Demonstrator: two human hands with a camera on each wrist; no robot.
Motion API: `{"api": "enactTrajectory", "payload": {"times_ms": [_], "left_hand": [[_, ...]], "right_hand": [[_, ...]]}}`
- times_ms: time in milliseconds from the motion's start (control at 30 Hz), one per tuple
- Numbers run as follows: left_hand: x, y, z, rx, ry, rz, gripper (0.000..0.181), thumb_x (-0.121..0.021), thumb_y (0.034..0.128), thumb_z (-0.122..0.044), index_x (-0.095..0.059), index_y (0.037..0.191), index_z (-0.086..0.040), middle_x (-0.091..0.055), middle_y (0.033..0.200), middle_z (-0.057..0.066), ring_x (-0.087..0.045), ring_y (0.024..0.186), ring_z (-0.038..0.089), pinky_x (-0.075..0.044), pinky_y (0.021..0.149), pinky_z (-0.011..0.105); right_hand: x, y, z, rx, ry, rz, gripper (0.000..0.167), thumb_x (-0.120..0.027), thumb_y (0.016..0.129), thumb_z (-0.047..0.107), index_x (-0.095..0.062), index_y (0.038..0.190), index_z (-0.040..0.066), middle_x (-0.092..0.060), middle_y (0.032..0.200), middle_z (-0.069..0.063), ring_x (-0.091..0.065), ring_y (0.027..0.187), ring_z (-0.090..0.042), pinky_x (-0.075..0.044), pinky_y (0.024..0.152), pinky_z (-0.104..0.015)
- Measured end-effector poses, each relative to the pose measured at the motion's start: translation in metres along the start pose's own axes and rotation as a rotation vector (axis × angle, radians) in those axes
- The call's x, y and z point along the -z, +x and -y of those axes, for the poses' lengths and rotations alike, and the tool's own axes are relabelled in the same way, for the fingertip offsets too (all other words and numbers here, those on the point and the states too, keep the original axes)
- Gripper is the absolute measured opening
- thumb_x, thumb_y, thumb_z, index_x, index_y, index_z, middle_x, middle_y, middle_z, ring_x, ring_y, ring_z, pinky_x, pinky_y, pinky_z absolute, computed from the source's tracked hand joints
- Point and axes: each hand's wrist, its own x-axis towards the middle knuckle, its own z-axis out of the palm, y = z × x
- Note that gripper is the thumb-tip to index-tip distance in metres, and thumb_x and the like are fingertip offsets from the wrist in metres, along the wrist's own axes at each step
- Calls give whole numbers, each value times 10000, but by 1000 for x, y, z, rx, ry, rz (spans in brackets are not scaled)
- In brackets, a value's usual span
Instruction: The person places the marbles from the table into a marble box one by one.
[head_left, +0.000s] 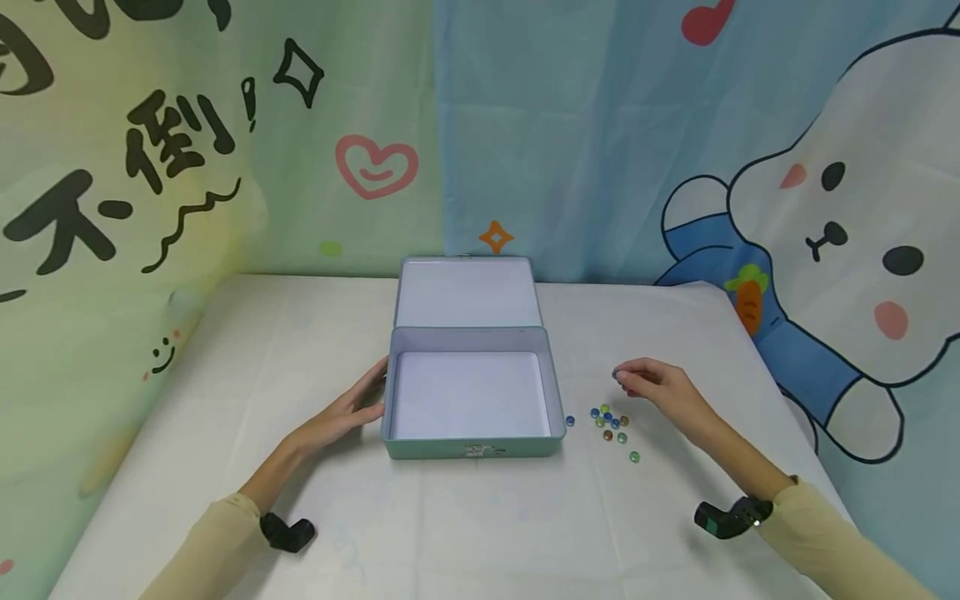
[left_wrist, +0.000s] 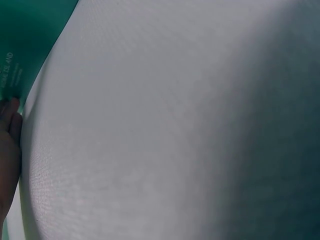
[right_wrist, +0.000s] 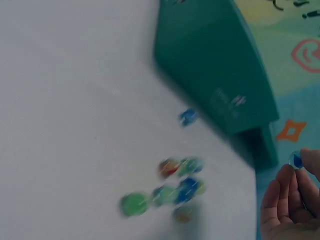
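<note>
A green metal box (head_left: 474,448) stands with its lid (head_left: 468,292) raised at the back; its inside shows a bare pale floor. My left hand (head_left: 341,419) rests against the box's left side, fingers extended; the left wrist view catches part of that hand (left_wrist: 9,150) beside the green wall (left_wrist: 35,40). Right of the box, my right hand (head_left: 663,392) pinches a blue marble (head_left: 616,374) between thumb and fingertips. In the right wrist view, the hand (right_wrist: 295,200) holds this clear and blue marble (right_wrist: 296,160) above the table.
Several marbles, blue, green and brown, lie in a loose group (head_left: 608,417) on the white tablecloth (head_left: 480,525), below my right hand. One blue marble (head_left: 570,421) lies apart, close to the box's right side. A printed curtain (head_left: 570,150) hangs behind the table.
</note>
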Motion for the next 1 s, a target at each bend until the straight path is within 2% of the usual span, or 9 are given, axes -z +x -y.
{"api": "enactTrajectory", "payload": {"times_ms": [100,200,300,367,500,633,767,833,1000], "left_hand": [[0,0,1,0,-4,-5,714,-486,1000,-254,-53,1554,-378,-36,1651,82,-78,1499,414,-110,1137,703],[0,-1,2,0,-6,-8,716,-486,1000,-249,-52,1555,-374,-31,1652,79,-75,1500,414,-105,1142,698],[-1,-2,2,-2,-8,-12,719,-490,1000,-246,-52,1556,-371,-36,1652,81,-87,1498,415,-108,1142,697],[-1,-3,2,-1,-9,-14,722,-493,1000,-244,-51,1555,-375,-43,1651,84,-96,1495,415,-111,1139,699],[-1,-4,2,-6,-7,-17,725,-494,1002,-238,-46,1554,-380,-54,1649,93,-107,1491,417,-116,1136,701],[0,-5,2,-13,-6,-22,731,-499,1001,-236,-42,1553,-384,-56,1649,95,-104,1491,420,-110,1134,705],[-1,-2,2,-24,-9,-16,738,-497,1002,-230,-30,1555,-379,-41,1650,100,-83,1497,424,-103,1138,703],[-1,-1,2,-26,-11,-11,739,-492,1004,-226,-24,1557,-371,-36,1649,110,-76,1498,428,-104,1139,702],[-1,0,2,-14,-11,-15,739,-497,1002,-237,-28,1556,-379,-57,1646,113,-101,1493,422,-111,1136,704]], "right_hand": [[-3,9,32,-3,21,68,491,-561,959,439,-589,1250,44,-620,1239,-196,-625,1065,-262,-537,874,-177],[-10,20,57,5,34,119,485,-569,953,443,-593,1240,52,-636,1203,-160,-642,1042,-207,-541,895,-207],[-20,34,80,26,44,158,463,-582,948,435,-602,1229,67,-650,1166,-132,-643,1007,-154,-547,927,-285],[-29,44,95,50,58,186,446,-589,951,404,-603,1228,54,-649,1160,-157,-642,1016,-202,-542,951,-356],[-51,67,121,115,58,247,378,-610,952,333,-631,1195,45,-662,1113,-164,-625,1035,-330,-548,930,-389],[-78,92,145,214,16,314,279,-622,948,287,-671,1128,79,-683,1039,-138,-630,1002,-357,-556,878,-377],[-106,113,164,331,-8,434,214,-631,941,222,-682,1085,73,-675,1043,-221,-623,970,-379,-527,877,-470],[-119,121,170,384,-53,507,204,-643,932,204,-687,1077,66,-686,1041,-202,-632,967,-341,-525,890,-450],[-151,136,178,483,-213,625,167,-677,907,182,-707,1034,77,-719,979,-49,-642,906,-128,-521,840,-225]]}}
